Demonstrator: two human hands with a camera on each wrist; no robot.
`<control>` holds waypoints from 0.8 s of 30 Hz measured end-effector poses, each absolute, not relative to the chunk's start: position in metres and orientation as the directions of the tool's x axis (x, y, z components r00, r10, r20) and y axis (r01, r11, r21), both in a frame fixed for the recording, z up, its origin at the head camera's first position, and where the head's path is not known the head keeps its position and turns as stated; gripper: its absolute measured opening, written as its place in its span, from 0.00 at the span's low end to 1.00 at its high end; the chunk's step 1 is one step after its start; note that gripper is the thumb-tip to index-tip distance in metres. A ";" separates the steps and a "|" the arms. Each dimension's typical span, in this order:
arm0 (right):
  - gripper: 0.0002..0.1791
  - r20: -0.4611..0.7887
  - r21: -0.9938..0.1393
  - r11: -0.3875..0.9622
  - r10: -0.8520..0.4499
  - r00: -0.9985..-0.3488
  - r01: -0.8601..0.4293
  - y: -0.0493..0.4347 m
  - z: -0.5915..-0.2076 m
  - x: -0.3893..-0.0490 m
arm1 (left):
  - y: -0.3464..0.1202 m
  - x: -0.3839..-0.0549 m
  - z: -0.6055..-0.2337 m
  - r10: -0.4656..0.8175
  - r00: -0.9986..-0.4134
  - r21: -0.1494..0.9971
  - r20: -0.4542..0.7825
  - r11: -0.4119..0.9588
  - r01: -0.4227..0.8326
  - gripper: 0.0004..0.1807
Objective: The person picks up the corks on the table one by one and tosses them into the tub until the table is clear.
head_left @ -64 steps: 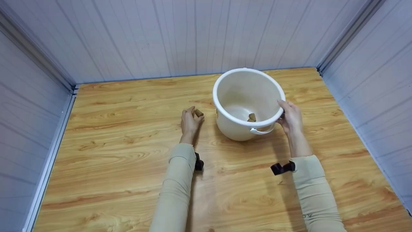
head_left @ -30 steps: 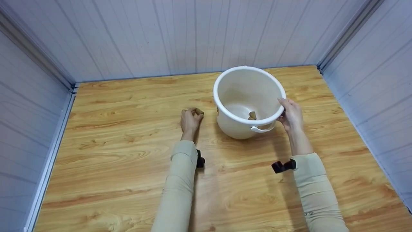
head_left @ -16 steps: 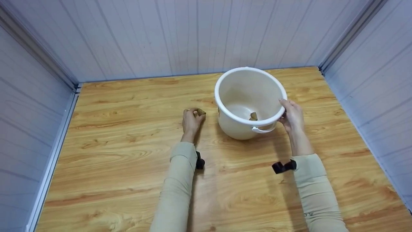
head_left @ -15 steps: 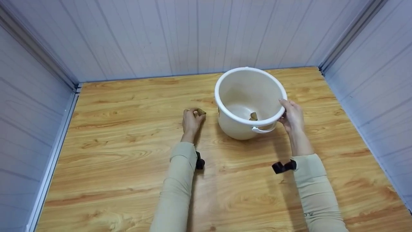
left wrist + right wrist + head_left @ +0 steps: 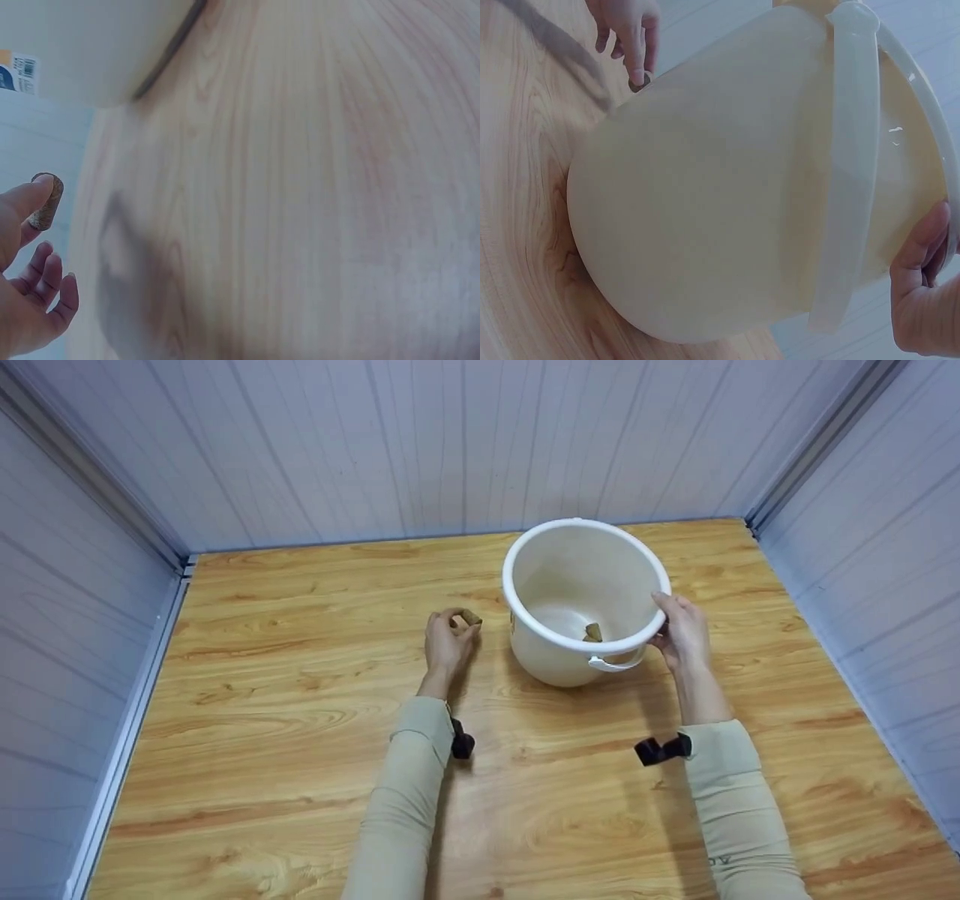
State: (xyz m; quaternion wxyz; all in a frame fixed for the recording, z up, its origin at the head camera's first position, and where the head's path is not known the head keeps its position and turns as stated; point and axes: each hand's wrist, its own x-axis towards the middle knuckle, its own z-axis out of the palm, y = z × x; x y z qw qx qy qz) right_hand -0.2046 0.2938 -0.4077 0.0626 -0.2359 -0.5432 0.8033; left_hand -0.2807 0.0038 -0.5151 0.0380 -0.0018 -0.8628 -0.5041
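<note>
In the head view, my left hand point(image 5: 445, 649) pinches a small brown cork point(image 5: 471, 617) between thumb and fingers, left of a white bucket point(image 5: 551, 664). The left wrist view shows this cork point(image 5: 47, 202) at the thumb tip, the other fingers loosely bent. My right hand point(image 5: 685, 634) grips the bucket's right rim, thumb on top and fingers underneath. The bucket leans slightly towards me. Brown cork pieces point(image 5: 593, 631) lie on its bottom, partly hidden by the near rim. In the right wrist view the bucket's handle point(image 5: 851, 150) hangs down along its side.
The bucket stands on a wood-grain tabletop point(image 5: 300, 750). Pale panel walls point(image 5: 420, 450) enclose it at the back and on both sides. A label point(image 5: 20, 71) with a barcode is on the bucket's wall. Black camera mounts point(image 5: 463, 741) sit at both wrists.
The cork has turned in my left fingers: it was mostly covered a second ago and now shows more, tilted. My right hand and the bucket have barely moved.
</note>
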 end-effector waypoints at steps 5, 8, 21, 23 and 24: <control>0.12 -0.321 -0.902 -0.399 0.367 -0.873 0.164 0.293 -0.407 -0.204 | 0.004 -0.280 -0.508 -0.032 -0.992 0.864 0.123 0.495 0.091 0.06; 0.12 -0.331 -0.897 -0.407 0.363 -0.871 0.172 0.293 -0.406 -0.204 | 0.005 -0.280 -0.504 -0.034 -0.990 0.870 0.135 0.483 0.102 0.06; 0.12 -0.319 -0.893 -0.420 0.346 -0.882 0.158 0.294 -0.406 -0.204 | 0.009 -0.273 -0.478 -0.035 -0.984 0.866 0.177 0.481 0.139 0.20; 0.12 -0.321 -0.892 -0.423 0.343 -0.883 0.160 0.294 -0.407 -0.204 | 0.010 -0.271 -0.473 -0.034 -0.980 0.865 0.194 0.477 0.155 0.20; 0.12 -0.322 -0.892 -0.422 0.344 -0.882 0.161 0.294 -0.407 -0.204 | 0.011 -0.270 -0.471 -0.032 -0.979 0.865 0.202 0.474 0.163 0.20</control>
